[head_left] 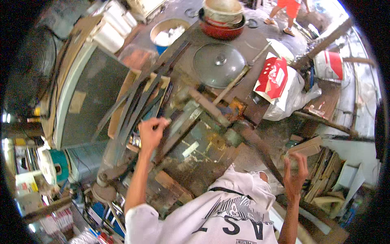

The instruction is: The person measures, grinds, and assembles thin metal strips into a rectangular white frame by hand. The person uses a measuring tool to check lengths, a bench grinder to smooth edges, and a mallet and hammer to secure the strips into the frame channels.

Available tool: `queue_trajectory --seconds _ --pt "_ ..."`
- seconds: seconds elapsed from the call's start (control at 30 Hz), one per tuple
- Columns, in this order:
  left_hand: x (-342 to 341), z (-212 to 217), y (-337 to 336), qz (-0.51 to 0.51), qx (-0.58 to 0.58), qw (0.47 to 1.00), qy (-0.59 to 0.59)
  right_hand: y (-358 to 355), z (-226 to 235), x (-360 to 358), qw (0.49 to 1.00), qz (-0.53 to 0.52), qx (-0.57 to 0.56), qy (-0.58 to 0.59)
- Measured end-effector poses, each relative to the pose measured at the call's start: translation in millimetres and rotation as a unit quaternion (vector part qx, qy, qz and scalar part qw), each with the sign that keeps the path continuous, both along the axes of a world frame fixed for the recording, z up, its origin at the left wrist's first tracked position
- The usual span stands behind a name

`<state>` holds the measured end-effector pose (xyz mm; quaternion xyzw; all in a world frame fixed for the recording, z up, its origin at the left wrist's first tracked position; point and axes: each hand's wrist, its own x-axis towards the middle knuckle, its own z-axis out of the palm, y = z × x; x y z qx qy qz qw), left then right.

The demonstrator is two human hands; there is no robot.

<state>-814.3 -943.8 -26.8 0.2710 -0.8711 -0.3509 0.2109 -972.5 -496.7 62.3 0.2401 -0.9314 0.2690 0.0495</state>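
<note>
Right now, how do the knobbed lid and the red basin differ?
The lid is greyish and low, lying flat; the basin is red with deeper sides. The lid has a knob at its centre, while the basin has a pale container standing in it. Both look round.

Daylight comes hard from upper right, past the worktop's (pixel 243 97) far right corner, washing ground and wall there to near white; the worktop itself sits mid-dim, a pale glint on the glass lid (pixel 213 69), shadow beneath its right edge. White shirt (pixel 187 219) reads bright; left hand (pixel 152 132) and right hand (pixel 295 173) look soft-edged, slightly blurred. Fisheye bend is strong toward the rim: grey panel (pixel 95 89) off the left edge bows, picture corners go black, grain speckles the darks, far clutter smears.
</note>
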Motion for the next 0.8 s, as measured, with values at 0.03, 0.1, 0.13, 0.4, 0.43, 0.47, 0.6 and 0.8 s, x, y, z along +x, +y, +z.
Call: queue_trajectory --seconds 0.03,0.1,0.13,0.4,0.43,0.47,0.6,0.8 --pt "-10 29 21 -0.008 0.003 1.000 0.010 -33 28 -1 0.999 0.009 -0.022 0.047" --pt "-11 58 51 -0.050 0.056 0.995 0.068 -108 64 2 0.987 0.091 -0.131 -0.003" --pt "-19 75 68 -0.079 0.096 0.990 0.067 -133 76 2 0.977 0.114 -0.158 -0.082" --pt "-53 109 147 -0.223 0.094 0.969 0.055 -105 62 -56 0.893 0.042 -0.339 -0.291" --pt "-40 102 142 -0.241 0.097 0.964 0.050 -92 65 -72 0.905 0.049 -0.337 -0.254" --pt "-36 100 147 -0.254 0.102 0.962 -0.013 -72 65 -87 0.922 0.038 -0.322 -0.213" --pt "-50 73 192 -0.290 0.153 0.941 -0.089 19 72 -120 0.959 0.004 -0.252 -0.130" --pt "-121 114 272 -0.312 0.250 0.915 -0.057 95 117 -55 0.889 -0.281 -0.184 0.312"
